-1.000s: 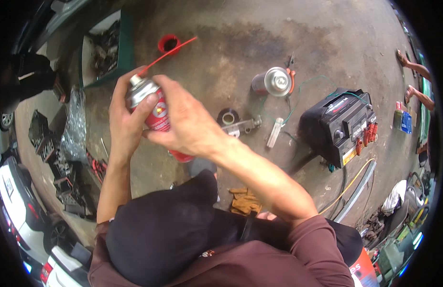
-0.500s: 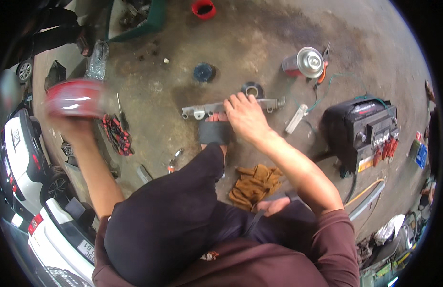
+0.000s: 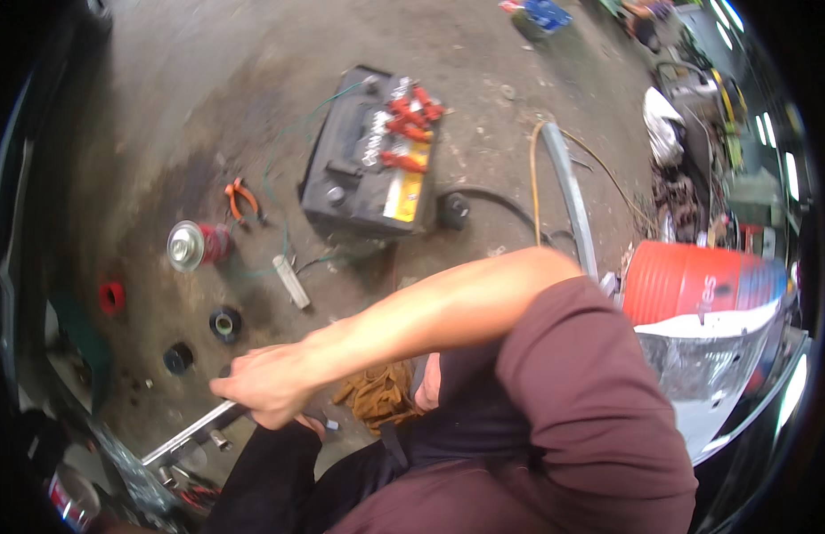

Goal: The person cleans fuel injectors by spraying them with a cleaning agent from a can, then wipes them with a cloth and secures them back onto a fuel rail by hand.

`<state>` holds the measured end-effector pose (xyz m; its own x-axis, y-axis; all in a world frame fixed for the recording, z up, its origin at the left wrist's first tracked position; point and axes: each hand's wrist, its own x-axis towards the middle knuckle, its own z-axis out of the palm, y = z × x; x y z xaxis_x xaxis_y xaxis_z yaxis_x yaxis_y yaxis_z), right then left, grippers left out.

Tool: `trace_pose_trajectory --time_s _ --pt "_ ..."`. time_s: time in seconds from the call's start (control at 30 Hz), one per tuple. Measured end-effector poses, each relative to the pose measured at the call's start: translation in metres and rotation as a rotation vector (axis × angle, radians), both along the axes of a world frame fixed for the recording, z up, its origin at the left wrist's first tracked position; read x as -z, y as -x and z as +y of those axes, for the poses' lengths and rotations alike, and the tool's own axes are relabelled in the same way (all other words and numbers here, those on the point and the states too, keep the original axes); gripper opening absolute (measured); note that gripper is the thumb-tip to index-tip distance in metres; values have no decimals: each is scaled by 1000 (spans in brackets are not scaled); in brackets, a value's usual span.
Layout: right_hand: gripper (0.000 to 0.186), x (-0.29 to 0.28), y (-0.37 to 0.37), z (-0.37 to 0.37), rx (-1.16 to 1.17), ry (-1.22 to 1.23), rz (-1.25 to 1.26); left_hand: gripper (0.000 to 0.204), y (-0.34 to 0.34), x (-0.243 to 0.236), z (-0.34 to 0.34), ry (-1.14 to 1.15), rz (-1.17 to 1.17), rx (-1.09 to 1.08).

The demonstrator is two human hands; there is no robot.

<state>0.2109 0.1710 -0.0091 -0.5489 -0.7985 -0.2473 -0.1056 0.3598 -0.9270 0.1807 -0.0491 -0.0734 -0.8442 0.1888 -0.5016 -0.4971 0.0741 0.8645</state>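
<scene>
I have the black battery (image 3: 354,165) as my landmark on the floor, with red clips (image 3: 408,162) along its right side. Well below it and to its left in my view, the person's right hand (image 3: 274,387) is closed around the upper end of a metal rail (image 3: 188,433), which slants away down and left, farther from the battery. I cannot make out the left hand clearly enough to tell its state; a red-and-white can (image 3: 71,498) shows at the dark rim, far below and left of the battery. Just left of the battery I see orange-handled pliers (image 3: 241,201), and past them a spray can (image 3: 186,246). A pale block (image 3: 291,282) sits below and left of the battery, with a tape roll (image 3: 224,325) and a dark cap (image 3: 177,358) farther that way. Brown gloves (image 3: 377,394) lie well below the battery, and a red drum (image 3: 675,283) stands well to its right, lower down.
</scene>
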Motion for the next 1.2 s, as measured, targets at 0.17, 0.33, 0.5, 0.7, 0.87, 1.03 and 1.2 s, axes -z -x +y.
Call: trace_pose_trajectory --time_s 0.17,0.33,0.5,0.7,0.87,1.03,1.2 --pt "30 -102 -27 193 572 140 136 62 65 -100 37 -72 192 66" --pt "24 -109 -85 385 1478 230 259 64 124 -262 174 -227 589 247" --pt "17 -19 -150 497 1854 24 384 72 28 -235 335 -86 944 666" --pt "21 59 -155 515 1865 -116 457 71 -59 -120 422 -109 1073 709" --pt "21 64 -153 513 1891 9 378 69 -70 -94 458 -14 1088 666" --pt "22 89 -149 513 1892 78 359 66 -76 -83 478 72 1099 684" --pt "22 94 -152 519 1940 -16 347 66 -79 -82 491 119 1079 714"
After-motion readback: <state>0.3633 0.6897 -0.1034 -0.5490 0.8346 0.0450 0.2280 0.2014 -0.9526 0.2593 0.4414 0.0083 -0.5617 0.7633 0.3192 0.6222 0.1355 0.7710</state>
